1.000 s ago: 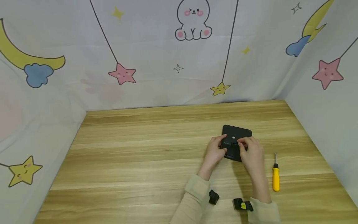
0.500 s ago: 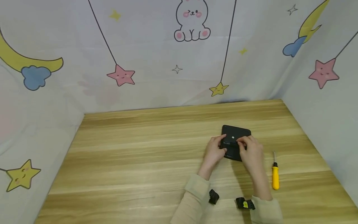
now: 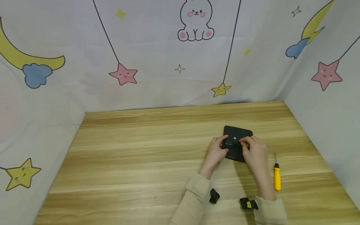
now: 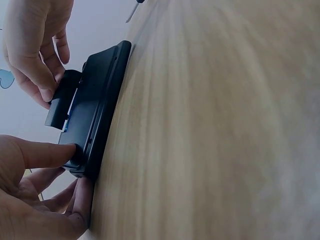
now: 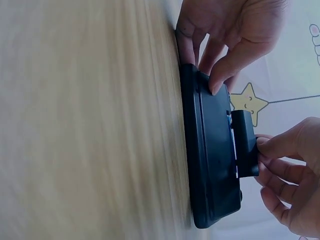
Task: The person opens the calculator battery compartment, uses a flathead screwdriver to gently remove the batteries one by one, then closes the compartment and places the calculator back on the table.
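Note:
A flat black device (image 3: 239, 132) with rounded corners and a small pale round spot lies on the table, right of the middle. At its left edge my left hand (image 3: 215, 153) grips it, thumb on the upper face and fingers along the side and beneath, as the left wrist view shows. My right hand (image 3: 255, 153) pinches a black cover (image 5: 245, 145) between thumb and fingers. This cover stands up from the device's face, with a narrow strip of light and a bit of blue showing along its lower edge. The device's underside is hidden.
A screwdriver (image 3: 277, 178) with a yellow handle lies right of my right forearm, tip away from me. Black wrist camera mounts (image 3: 248, 204) sit by both sleeves. Behind the wooden table (image 3: 126, 156) hangs a white curtain (image 3: 157, 62) with cartoon prints.
My right hand and forearm have shifted slightly to the right, still pinching the cover. My left hand keeps its grip on the device, which stays in place.

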